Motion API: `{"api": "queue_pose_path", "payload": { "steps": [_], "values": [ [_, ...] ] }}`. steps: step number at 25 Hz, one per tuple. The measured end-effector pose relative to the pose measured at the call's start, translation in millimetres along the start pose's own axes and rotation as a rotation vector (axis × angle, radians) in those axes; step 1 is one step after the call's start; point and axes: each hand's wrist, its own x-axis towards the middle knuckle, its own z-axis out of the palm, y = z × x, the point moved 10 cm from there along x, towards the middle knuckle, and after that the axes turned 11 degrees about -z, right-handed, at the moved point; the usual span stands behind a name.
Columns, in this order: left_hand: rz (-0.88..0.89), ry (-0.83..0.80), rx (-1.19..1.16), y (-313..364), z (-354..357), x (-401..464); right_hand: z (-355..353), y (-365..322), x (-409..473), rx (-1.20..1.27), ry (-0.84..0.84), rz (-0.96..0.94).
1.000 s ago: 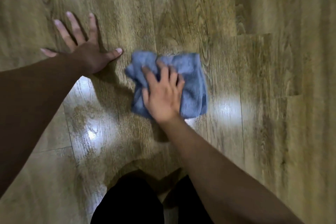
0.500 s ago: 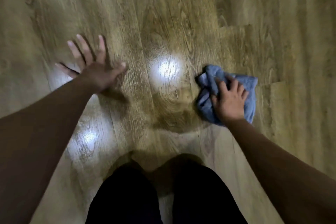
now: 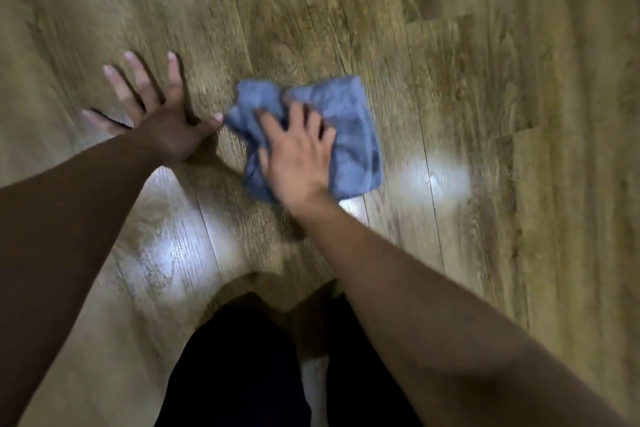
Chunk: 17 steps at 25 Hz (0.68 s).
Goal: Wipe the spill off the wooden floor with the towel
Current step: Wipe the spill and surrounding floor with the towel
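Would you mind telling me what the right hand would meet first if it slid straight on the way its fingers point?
Nothing but bare wooden floor, it seems: the right hand pressing the towel points up-frame, where no object shows.

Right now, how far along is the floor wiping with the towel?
Mid-job. In hand: the right hand presses the bunched blue towel onto the wooden floor, while the left hand rests spread flat beside it, thumb tip at the towel's edge. Left: mottled patches that look wet show in the glare near the left forearm. The picture is too blurred to tell which areas are already dry.
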Motion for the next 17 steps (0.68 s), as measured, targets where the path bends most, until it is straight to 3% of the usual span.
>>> {"api": "queue_pose_path", "payload": {
  "steps": [4,6,8,14,17],
  "values": [
    [-0.015,-0.013,0.022,0.6,1.1,1.7,25.9,-43.4,-81.7,0.068,-0.085,-0.265],
    [-0.021,-0.018,0.020,0.5,1.6,2.3,27.8,-27.2,-101.2,0.000,-0.112,-0.399],
    [-0.021,-0.015,0.022,-0.2,1.6,2.2,27.6,12.6,-105.3,-0.060,-0.172,-0.391],
    [0.005,-0.021,0.022,-0.1,0.7,2.4,-13.2,195.8,-79.2,-0.066,-0.049,0.298],
    [0.005,-0.029,0.017,1.2,1.4,3.0,-23.8,218.7,-62.3,-0.016,0.079,0.567]
  ]
}}
